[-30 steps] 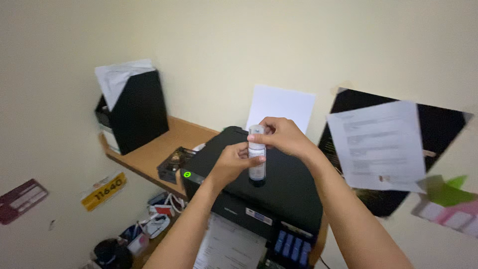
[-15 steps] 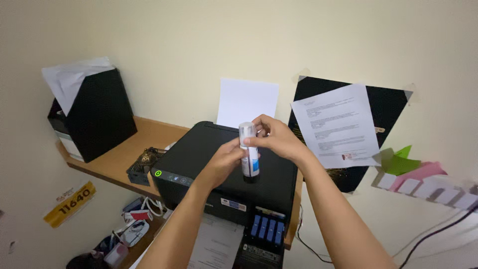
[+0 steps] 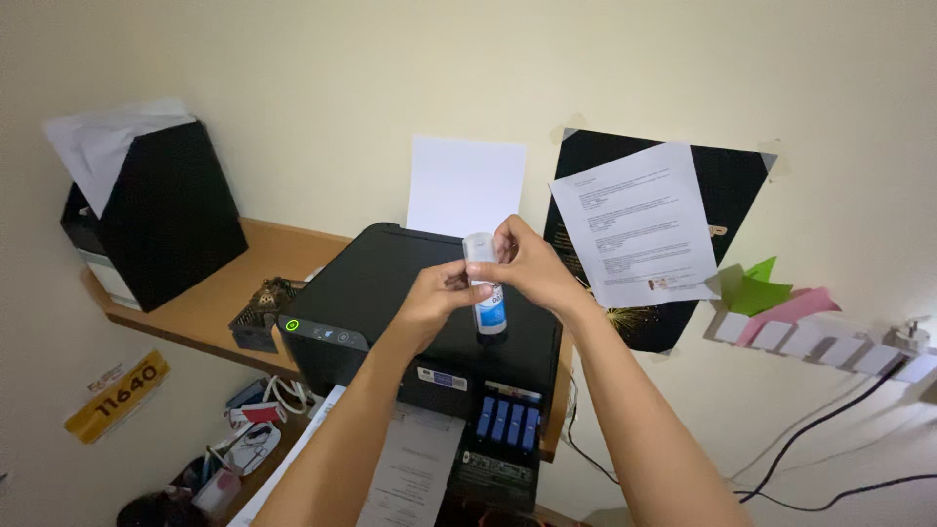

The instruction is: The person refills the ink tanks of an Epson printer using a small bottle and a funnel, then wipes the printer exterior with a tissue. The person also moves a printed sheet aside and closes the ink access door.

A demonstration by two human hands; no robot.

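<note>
Item: small upright plastic bottle (image 3: 487,293) with a pale translucent cap end and a white-and-blue label, standing base-down on the lid of the printer. Held by both hands above the middle-right of that lid.

Left hand (image 3: 434,301): closed round the bottle's body from the left, thumb and fingers wrapped against the label; forearm enters from the bottom edge.

Right hand (image 3: 522,263): closed on the bottle's upper end, fingertips pinching the cap from the right; forearm enters from the lower right.

Support: black box-shaped desktop printer (image 3: 390,303), flat matte lid, a lit green ring lamp at its front left corner, a row of four blue-tinted ink tank windows (image 3: 508,423) at its front right. A plain white sheet (image 3: 466,185) stands upright in the rear feed, behind the hands. A printed sheet (image 3: 415,473) lies in the front output tray.

Carrier: light brown wooden shelf (image 3: 249,273) fixed to a cream wall; the printer sits on it.

Also on the shelf: black upright file box (image 3: 161,215) holding crumpled white paper, at the far left; small dark mesh basket (image 3: 256,317) just beside the printer's left side.

On the wall, right of the printer: black poster (image 3: 727,185) taped at its corners, with a white printed page (image 3: 639,224) over it; green and pink paper notes (image 3: 771,298) beside it; black cables (image 3: 830,439) below.

Lower left: yellow label strip (image 3: 117,395) on the wall; a clutter of small objects, too dim to tell apart.
</note>
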